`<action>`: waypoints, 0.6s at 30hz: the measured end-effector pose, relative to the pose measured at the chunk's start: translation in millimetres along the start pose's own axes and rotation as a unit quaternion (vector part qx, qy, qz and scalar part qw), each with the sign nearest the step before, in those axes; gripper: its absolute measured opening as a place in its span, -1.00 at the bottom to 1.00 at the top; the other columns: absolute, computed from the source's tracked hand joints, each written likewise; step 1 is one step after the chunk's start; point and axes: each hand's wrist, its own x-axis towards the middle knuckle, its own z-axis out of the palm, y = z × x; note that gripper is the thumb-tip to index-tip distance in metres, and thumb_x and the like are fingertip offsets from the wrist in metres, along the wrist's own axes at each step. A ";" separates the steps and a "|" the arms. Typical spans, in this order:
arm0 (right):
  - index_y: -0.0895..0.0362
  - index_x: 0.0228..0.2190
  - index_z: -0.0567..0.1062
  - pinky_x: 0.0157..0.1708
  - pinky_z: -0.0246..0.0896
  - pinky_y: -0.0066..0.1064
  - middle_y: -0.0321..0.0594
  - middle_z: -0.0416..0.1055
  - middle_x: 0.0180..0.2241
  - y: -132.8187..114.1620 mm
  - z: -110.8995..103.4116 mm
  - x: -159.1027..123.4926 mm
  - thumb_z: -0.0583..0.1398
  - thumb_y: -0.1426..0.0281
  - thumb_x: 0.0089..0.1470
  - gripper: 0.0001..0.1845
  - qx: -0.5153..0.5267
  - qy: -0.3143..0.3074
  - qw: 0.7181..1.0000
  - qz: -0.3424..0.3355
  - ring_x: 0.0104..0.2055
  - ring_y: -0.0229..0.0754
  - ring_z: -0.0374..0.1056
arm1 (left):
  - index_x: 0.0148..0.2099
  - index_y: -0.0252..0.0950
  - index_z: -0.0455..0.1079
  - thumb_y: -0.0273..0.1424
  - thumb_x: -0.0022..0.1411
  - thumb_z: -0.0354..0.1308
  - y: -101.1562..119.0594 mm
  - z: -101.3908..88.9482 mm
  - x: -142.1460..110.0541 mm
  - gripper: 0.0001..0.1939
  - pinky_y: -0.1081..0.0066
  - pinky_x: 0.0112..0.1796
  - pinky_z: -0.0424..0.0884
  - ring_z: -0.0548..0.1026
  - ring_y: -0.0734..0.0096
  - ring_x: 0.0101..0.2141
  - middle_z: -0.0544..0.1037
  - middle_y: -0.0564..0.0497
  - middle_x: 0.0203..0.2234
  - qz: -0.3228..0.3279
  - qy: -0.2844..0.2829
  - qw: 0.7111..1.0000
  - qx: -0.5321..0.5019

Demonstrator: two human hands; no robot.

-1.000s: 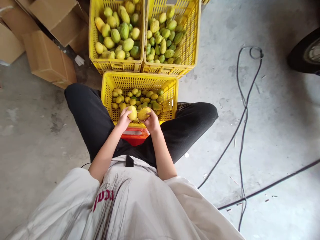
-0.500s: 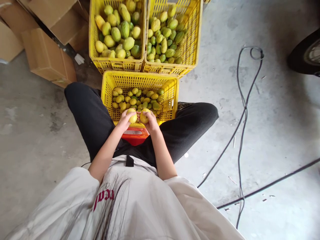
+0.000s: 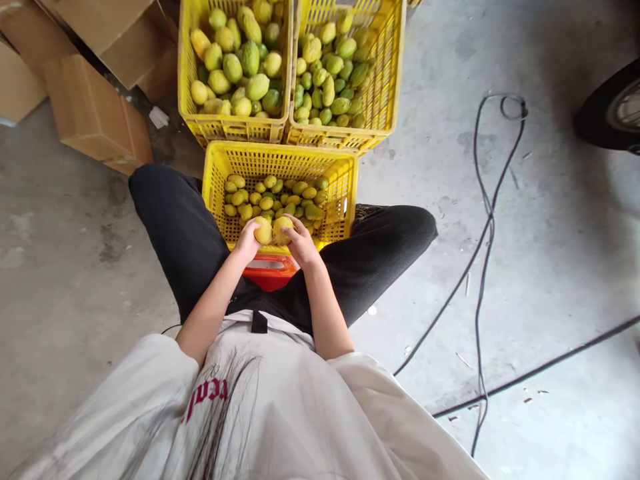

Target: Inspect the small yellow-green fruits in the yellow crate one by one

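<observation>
My left hand (image 3: 249, 241) is closed around a round yellow lemon (image 3: 263, 231), thumb on top. Close beside it, my right hand (image 3: 301, 243) grips another yellow lemon (image 3: 283, 229); its fingers lie along the fruit's right side. The two lemons are nearly touching, and I cannot tell whether they meet. Both are held over the near edge of a yellow plastic crate (image 3: 280, 152) between my knees. In that crate lie several smaller yellow and green lemons (image 3: 267, 203). Part of a red plastic thing (image 3: 273, 280) shows below the near rim.
Two more yellow crates stand behind: the left crate (image 3: 235, 129) holds bigger yellow-green fruit, the right crate (image 3: 345, 139) greener fruit. Cardboard boxes (image 3: 93, 110) lie at the left. A black cable (image 3: 493, 220) loops over the concrete floor, and a wheel (image 3: 613, 110) stands at the far right.
The right hand's lemon has moved slightly left and up, closer to the left one, and its fingers have shifted on it. The left hand has barely moved.
</observation>
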 end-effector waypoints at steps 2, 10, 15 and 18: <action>-0.02 -0.11 0.50 -0.05 0.52 -0.34 -0.25 0.59 -0.10 -0.6 -0.5 -0.6 0.56 0.15 -0.18 -0.39 -0.007 0.019 1.000 0.004 -0.02 -0.08 0.53 | -0.14 -0.21 0.46 -0.52 0.25 0.26 -0.5 0.3 -1.7 -0.85 0.41 -0.22 0.56 0.61 0.24 -0.12 0.61 0.00 -0.22 0.012 -0.002 1.000 0.025; 0.00 -0.19 0.46 -0.21 0.47 -0.41 -0.36 0.52 -0.29 -4.6 8.2 -9.6 0.64 0.17 -0.23 -0.35 -0.016 0.006 0.998 0.059 -0.22 -0.18 0.51 | -0.09 -0.19 0.38 -0.57 0.16 0.44 2.0 2.8 -15.1 -0.63 0.44 -0.24 0.57 0.60 0.40 -0.29 0.59 0.12 -0.33 -0.007 -0.027 0.995 0.100; -0.03 -0.22 0.39 -0.23 0.57 -0.34 -0.37 0.55 -0.32 -7.8 10.6 -8.0 0.50 0.27 0.00 -0.56 -0.001 0.079 0.993 0.089 -0.30 -0.17 0.56 | -0.08 -0.21 0.39 -0.60 0.21 0.41 6.0 5.9 -19.5 -0.66 0.42 -0.25 0.59 0.60 0.44 -0.38 0.61 0.11 -0.36 -0.019 -0.009 0.995 0.100; -0.03 -0.22 0.39 -0.30 0.61 -0.30 -0.32 0.54 -0.37 -8.7 9.4 -6.3 0.43 0.12 0.14 -0.62 -0.019 0.073 0.993 0.095 -0.32 -0.11 0.59 | -0.06 -0.23 0.45 -0.50 0.28 0.45 5.4 8.0 -20.4 -0.72 0.47 -0.37 0.51 0.58 0.44 -0.44 0.60 0.09 -0.40 -0.009 -0.027 0.992 0.126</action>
